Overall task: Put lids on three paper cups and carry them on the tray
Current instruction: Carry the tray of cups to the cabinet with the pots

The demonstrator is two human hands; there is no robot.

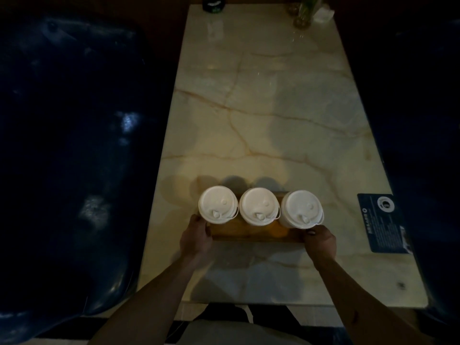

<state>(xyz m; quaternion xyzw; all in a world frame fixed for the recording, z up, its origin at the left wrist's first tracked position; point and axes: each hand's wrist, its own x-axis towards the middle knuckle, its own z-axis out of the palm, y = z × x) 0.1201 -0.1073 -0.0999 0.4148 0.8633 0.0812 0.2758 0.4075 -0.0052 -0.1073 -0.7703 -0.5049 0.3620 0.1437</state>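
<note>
Three white paper cups stand in a row on a small wooden tray [249, 234], each with a white lid on: the left cup [217, 204], the middle cup [258, 206] and the right cup [301, 208]. My left hand [196, 235] grips the tray's left end. My right hand [319, 239] grips its right end. The tray is over the near part of the marble table [273, 108]; whether it rests on the table or is lifted I cannot tell.
A dark blue padded seat [69, 158] runs along the table's left side, another dark seat [428, 120] along the right. A blue printed card [383, 221] lies at the right edge. At the far end stand a glass vase [302, 13], a white napkin [323, 14] and a dark object [214, 5].
</note>
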